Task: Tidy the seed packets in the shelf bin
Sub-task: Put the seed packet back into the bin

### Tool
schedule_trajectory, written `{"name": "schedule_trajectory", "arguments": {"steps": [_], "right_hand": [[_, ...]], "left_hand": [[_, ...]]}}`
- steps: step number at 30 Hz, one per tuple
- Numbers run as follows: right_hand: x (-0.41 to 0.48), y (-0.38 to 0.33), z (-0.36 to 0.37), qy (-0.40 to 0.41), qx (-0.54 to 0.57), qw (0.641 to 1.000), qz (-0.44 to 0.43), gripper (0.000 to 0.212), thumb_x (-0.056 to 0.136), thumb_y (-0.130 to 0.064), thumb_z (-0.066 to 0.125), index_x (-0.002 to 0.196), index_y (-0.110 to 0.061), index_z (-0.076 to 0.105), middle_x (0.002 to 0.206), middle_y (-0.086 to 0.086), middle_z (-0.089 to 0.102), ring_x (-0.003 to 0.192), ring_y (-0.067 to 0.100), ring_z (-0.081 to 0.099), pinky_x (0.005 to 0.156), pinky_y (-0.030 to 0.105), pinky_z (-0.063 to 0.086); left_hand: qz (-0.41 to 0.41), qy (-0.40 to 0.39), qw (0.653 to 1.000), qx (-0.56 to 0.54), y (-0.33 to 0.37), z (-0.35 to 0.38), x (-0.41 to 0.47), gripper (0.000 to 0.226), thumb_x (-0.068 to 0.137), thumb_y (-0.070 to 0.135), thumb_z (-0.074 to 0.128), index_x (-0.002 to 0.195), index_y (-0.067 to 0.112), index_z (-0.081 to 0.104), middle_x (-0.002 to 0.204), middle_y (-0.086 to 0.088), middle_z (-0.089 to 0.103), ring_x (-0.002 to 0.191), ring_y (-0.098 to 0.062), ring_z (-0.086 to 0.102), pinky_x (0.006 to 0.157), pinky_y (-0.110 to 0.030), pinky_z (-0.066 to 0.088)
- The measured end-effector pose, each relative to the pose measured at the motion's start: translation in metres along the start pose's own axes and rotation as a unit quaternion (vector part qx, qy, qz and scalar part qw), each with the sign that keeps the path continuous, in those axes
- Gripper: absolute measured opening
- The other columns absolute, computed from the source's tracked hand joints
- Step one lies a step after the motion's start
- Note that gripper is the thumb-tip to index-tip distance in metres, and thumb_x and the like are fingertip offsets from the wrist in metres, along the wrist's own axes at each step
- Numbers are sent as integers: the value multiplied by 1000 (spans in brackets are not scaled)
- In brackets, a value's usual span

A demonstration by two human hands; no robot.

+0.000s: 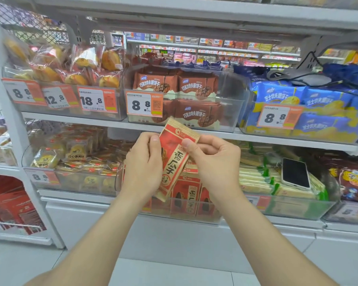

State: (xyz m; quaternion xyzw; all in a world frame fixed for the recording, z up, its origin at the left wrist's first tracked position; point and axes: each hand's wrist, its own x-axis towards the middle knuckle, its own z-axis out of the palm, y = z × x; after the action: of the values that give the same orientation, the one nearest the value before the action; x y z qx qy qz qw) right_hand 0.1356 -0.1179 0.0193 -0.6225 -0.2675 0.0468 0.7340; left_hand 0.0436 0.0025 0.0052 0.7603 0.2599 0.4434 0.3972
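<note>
Hands both grasp one packet: the left hand [144, 164] curls round the left edge of a red-and-tan paper seed packet with bold black characters [175, 155], thumb laid on its front near the top, while the right hand [213, 162] pinches the upper right corner between thumb and bent fingers. The packet is held up in the air in front of the lower shelf, tilted so that its top leans to the right, and its lower end hangs over a clear plastic shelf bin [174, 213]; whether it touches anything there I cannot tell. More red seed packets of the same kind [189, 195] stand upright in that bin, faces forward. Just to the right, a bin of cream-and-green wrapped bars [254, 178] carries a white-edged smartphone with a dark screen [295, 173] lying face up on top of the bars. To the left sits a bin of yellow wrapped pastries [74, 153]. On the white metal shelf board [277, 139] above, a clear bin holds brown wafer biscuit packs [174, 83] behind an orange-and-white price tag reading 8.8 [144, 104], directly over the held packet. Blue wafer packs [298, 96] fill the bin to its right, and golden buns in clear wrappers [81, 65] the one to its left.
</note>
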Motion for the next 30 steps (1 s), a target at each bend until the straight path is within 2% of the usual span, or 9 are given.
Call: {"name": "schedule_trajectory", "arguments": {"steps": [4,6,9,11,14,18,24,27,30], "right_hand": [[-5,-5,-9,-17,73,996,38,17,99,-24,77,106,-9,81,92,8,83,93,30,81,85,40,66],[-8,-4,-13,-36,84,995,44,22,103,-28,71,111,-10,81,101,8,83,102,34,79,94,46,64],[-15,0,-17,-62,83,993,56,18,105,-25,69,113,-13,80,106,8,82,104,28,77,100,50,61],[-22,4,-19,-60,67,995,51,15,104,-26,70,108,-15,79,101,6,82,94,21,76,92,45,63],[-30,11,-23,-29,48,998,32,14,104,-24,69,104,-12,75,91,0,79,81,8,70,75,28,56],[-34,10,-31,-11,62,997,36,15,106,-22,67,101,-11,76,92,4,80,82,10,70,74,26,56],[-38,7,-39,51,35,998,11,22,105,-18,66,86,-13,75,75,-7,73,69,5,62,68,25,51],[-39,7,-40,62,3,998,-13,26,104,-16,64,79,-20,71,73,-11,69,69,7,60,68,29,49],[-37,1,-40,46,43,998,12,28,105,-13,63,79,-19,72,73,-6,69,71,11,60,70,32,49]], "left_hand": [[-32,-1,996,-86,8,6,-11,12,115,31,45,115,26,56,98,-1,73,90,-17,71,79,-42,56],[-54,-8,991,-124,12,9,-16,8,115,28,45,113,29,52,97,-9,73,87,-23,72,75,-43,56],[-80,-21,985,-150,19,15,-22,18,113,14,44,109,27,55,94,-9,71,77,-13,67,67,-30,53],[-104,-60,977,-178,27,20,-27,15,111,10,47,106,18,58,87,-5,67,69,-7,63,62,-23,51],[-149,-133,958,-205,36,25,-36,23,110,32,56,105,10,60,81,2,63,72,-10,62,68,-27,50],[-111,-192,958,-180,45,27,-51,40,109,49,54,109,9,55,81,7,61,72,-6,60,69,-26,49],[-5,-192,972,-137,43,40,-72,27,117,38,37,107,20,55,89,13,62,86,-9,59,89,-44,51],[-21,-185,965,-182,45,47,-73,26,116,25,39,98,15,55,85,4,55,82,-16,51,81,-46,45],[-56,-183,953,-234,48,48,-70,28,116,24,42,96,6,50,81,-4,48,76,-19,45,70,-39,38]]}}
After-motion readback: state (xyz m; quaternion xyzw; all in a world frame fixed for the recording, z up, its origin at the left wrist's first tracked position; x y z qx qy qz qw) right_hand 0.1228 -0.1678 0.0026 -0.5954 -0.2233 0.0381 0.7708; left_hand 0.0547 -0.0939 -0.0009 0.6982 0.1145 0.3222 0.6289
